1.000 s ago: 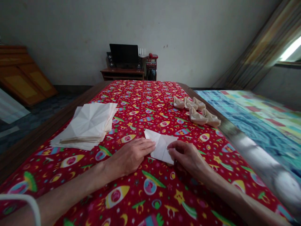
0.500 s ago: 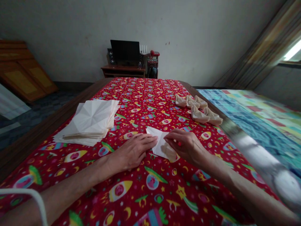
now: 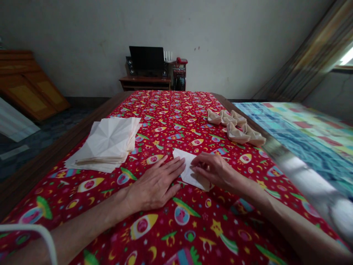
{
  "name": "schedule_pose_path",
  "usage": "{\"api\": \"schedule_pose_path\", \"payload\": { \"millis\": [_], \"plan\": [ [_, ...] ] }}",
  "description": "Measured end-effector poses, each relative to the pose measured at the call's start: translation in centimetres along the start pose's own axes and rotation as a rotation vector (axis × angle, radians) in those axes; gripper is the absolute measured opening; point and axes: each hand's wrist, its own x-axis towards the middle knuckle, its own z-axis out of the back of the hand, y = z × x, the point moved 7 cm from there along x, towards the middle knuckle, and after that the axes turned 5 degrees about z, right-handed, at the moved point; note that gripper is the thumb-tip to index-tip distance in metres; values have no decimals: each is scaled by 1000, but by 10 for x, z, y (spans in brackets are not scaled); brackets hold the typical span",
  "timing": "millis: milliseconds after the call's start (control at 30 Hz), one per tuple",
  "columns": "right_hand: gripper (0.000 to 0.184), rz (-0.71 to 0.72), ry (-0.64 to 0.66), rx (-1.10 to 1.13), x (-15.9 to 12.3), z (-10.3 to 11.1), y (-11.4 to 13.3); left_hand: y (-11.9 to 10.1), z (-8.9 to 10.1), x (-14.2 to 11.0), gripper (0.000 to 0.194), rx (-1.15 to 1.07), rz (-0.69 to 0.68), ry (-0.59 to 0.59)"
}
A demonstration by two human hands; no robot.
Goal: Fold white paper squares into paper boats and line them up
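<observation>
A white sheet of folded paper (image 3: pixel 188 172) with crease lines lies flat on the red cloth in front of me. My left hand (image 3: pixel 160 182) rests flat with its fingers stretched and spread, their tips on the paper's left edge. Over the right part of the same paper my right hand (image 3: pixel 213 169) is bent, thumb and fingertips drawn together at its surface. The far right corner of the sheet is hidden under this hand. To the left lies a stack of creased white paper sheets (image 3: pixel 107 141). Several folded paper boats (image 3: pixel 237 132) stand grouped on the right.
The red patterned cloth (image 3: pixel 165 228) covers a long table with dark wooden edges (image 3: pixel 85 136). At its far end stand a black monitor (image 3: pixel 146 58) and a red telephone (image 3: pixel 182 60). A bed (image 3: pixel 298 147) adjoins on the right. A white cable (image 3: pixel 41 230) curves at lower left.
My left hand has flattened and spread its fingers, its thumb now lower and apart. The fingers of my right hand have shifted slightly over the paper. The view has turned a little.
</observation>
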Motion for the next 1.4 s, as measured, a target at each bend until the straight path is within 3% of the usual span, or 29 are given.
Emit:
{"api": "schedule_pose_path", "payload": {
  "millis": [100, 167, 300, 400, 700, 1167, 1400],
  "plan": [
    [24, 179, 157, -3, -20, -1, 21, 0, -1, -1, 51, 19, 6, -4],
    [28, 191, 167, -96, -31, 0, 28, -1, -2, -1, 51, 18, -2, 1],
    [18, 175, 75, -230, -42, -2, 30, -7, -2, -2, 47, -6, -13, 3],
    [23, 244, 25, -300, -44, -9, 33, -10, 2, -3, 45, -25, 13, -17],
    [24, 340, 14, -391, -46, -11, 37, -13, 4, -1, 39, -27, 47, -37],
    [19, 390, 5, -265, -43, -13, 42, -16, 2, -1, 37, -87, -11, -44],
    [15, 270, -51, 55, -39, -4, 22, -16, 2, -1, 38, -82, -11, -51]
  ]
}}
